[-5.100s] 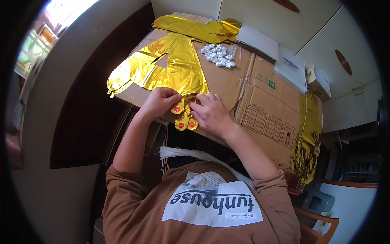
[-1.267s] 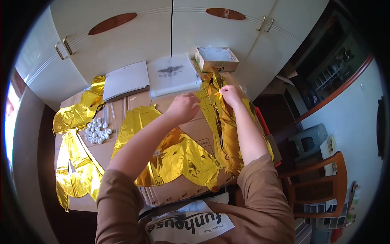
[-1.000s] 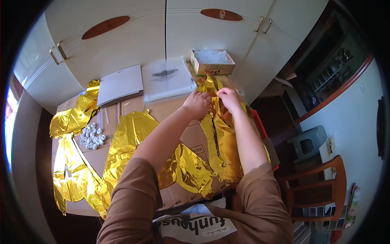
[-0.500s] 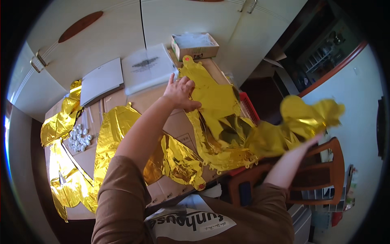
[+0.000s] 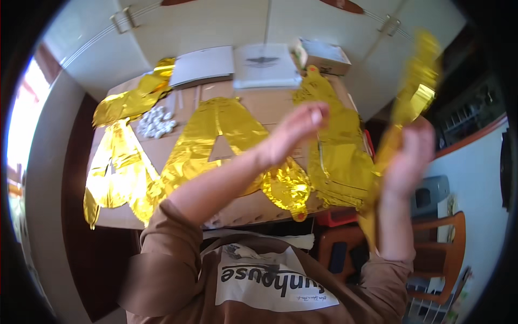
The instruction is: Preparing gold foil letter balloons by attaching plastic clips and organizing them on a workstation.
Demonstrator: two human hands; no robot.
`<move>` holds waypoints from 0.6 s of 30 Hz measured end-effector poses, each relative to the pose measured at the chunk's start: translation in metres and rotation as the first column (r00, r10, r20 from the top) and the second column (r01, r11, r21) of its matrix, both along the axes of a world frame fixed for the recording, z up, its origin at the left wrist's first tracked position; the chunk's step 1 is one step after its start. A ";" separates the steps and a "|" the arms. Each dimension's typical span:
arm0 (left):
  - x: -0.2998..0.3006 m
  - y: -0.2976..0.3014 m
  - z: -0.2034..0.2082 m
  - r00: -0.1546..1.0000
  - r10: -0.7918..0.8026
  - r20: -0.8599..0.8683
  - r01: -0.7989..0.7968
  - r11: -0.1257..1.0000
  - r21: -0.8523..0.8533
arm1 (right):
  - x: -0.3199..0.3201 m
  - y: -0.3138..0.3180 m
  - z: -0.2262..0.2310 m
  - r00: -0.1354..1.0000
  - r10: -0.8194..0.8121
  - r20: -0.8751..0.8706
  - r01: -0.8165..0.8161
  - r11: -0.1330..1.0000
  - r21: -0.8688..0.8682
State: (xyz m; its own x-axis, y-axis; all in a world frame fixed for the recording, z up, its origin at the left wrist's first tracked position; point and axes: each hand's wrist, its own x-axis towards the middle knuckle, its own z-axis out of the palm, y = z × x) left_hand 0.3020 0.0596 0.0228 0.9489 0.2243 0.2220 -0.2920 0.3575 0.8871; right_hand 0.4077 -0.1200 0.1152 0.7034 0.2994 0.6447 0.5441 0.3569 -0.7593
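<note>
A cardboard-covered table (image 5: 259, 102) fills the middle of the view, its far edge close against pale cabinet doors (image 5: 216, 21), its near edge just in front of the person's brown sweatshirt (image 5: 178, 270). To the left of the table lies dark open floor (image 5: 70, 178); to the right the table ends above a red stool (image 5: 337, 218) and an orange wooden chair (image 5: 437, 254), so that side is crowded.

Four gold foil balloons lie flat on the cardboard: one at the far left corner (image 5: 129, 100), one hanging over the near left edge (image 5: 116, 167), a letter-shaped one in the middle (image 5: 210, 143), and a wide one at the right edge (image 5: 337, 146). A fifth gold foil balloon (image 5: 413, 92) is lifted off the table on the right, a long strip running up and blurred.

The right hand (image 5: 407, 154) is closed round that raised strip, well right of the table edge. The left hand (image 5: 294, 132) hovers above the table's middle right, fingers stretched out and holding nothing.

Along the far edge sit two flat white packs (image 5: 202, 65) (image 5: 264, 65) and one small open cardboard box (image 5: 324, 54). A single heap of small white pieces (image 5: 155, 121) lies at mid left; too small to count
</note>
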 end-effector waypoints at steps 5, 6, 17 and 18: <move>-0.100 -0.035 0.021 0.962 0.191 -0.195 -0.204 0.978 -0.050 | -0.055 0.179 -0.042 0.942 -0.061 0.330 0.109 0.986 -0.126; -0.111 -0.022 0.006 0.904 0.219 -0.368 -0.260 0.963 -0.066 | -0.067 0.202 -0.051 0.917 -0.103 0.386 0.191 0.962 -0.197; -0.234 0.022 -0.057 0.629 0.526 -0.572 -0.557 0.819 0.141 | -0.109 0.329 -0.193 0.791 -0.004 0.612 0.458 0.667 -0.588; -0.238 0.021 -0.049 0.579 0.587 -0.566 -0.608 0.773 0.180 | -0.112 0.331 -0.195 0.805 0.057 0.591 0.386 0.707 -0.593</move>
